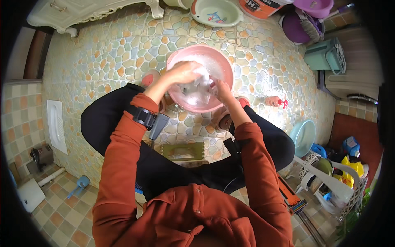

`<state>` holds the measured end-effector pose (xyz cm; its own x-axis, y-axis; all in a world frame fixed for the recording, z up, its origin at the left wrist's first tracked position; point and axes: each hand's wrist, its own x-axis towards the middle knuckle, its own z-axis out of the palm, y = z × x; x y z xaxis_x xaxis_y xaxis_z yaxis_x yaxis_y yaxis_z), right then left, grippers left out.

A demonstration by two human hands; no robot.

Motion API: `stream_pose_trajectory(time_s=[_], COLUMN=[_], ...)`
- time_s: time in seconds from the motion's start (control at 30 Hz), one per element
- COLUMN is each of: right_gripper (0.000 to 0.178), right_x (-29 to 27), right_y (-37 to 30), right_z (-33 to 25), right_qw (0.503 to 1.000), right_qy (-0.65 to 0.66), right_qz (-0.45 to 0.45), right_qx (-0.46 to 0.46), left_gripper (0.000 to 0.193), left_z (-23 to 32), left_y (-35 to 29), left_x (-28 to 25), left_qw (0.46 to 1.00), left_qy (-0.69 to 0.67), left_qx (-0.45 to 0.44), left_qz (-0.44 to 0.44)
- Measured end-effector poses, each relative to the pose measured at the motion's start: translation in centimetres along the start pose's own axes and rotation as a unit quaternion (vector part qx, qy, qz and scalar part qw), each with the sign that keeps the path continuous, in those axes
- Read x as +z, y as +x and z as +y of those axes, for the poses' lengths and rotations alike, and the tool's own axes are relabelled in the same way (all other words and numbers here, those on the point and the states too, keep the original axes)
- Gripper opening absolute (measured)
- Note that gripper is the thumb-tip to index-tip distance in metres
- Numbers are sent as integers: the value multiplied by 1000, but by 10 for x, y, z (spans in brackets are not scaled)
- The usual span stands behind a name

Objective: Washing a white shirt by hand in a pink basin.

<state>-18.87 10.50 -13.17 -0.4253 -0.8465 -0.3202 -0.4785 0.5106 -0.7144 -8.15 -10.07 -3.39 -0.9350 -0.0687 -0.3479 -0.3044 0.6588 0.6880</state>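
Note:
A pink basin (228, 66) of sudsy water stands on the floor in front of me. Inside it is a pale wet cloth (197, 91), partly covered by foam and glare. My left hand (185, 72), smeared by motion, is over the basin's left half, its fingers closed around a white bunched part of the cloth. At the right side of the basin my right hand (222, 90) has curled fingers gripping the cloth's other part. Something small and dark red shows by those fingertips; its kind is unclear.
A pink bottle with a red top (273, 101) is right of the basin. Behind stand a pale green basin (217, 13) and an orange bucket (261, 7). A light blue basin (303, 138) and a crowded white basket (349, 201) are at right. My feet flank the pink basin.

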Motion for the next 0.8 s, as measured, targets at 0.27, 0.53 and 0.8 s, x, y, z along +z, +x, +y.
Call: stream_pose_trajectory(time_s=[0.27, 0.53, 0.8], right_gripper=[47, 43, 40], right_x=[-17, -16, -18], right_y=[-12, -6, 19], right_z=[-1, 8, 40], right_qw=[983, 982, 846], right_qy=[135, 86, 499], right_qz=[115, 137, 188], right_qx=[-51, -98, -5], left_gripper=[24, 23, 23], left_z=[71, 81, 55], left_y=[-20, -42, -39], left_x=[-53, -87, -86], left_qw=[977, 971, 967], left_qy=[-83, -147, -209], left_qx=[157, 130, 51], left_qz=[119, 138, 136])
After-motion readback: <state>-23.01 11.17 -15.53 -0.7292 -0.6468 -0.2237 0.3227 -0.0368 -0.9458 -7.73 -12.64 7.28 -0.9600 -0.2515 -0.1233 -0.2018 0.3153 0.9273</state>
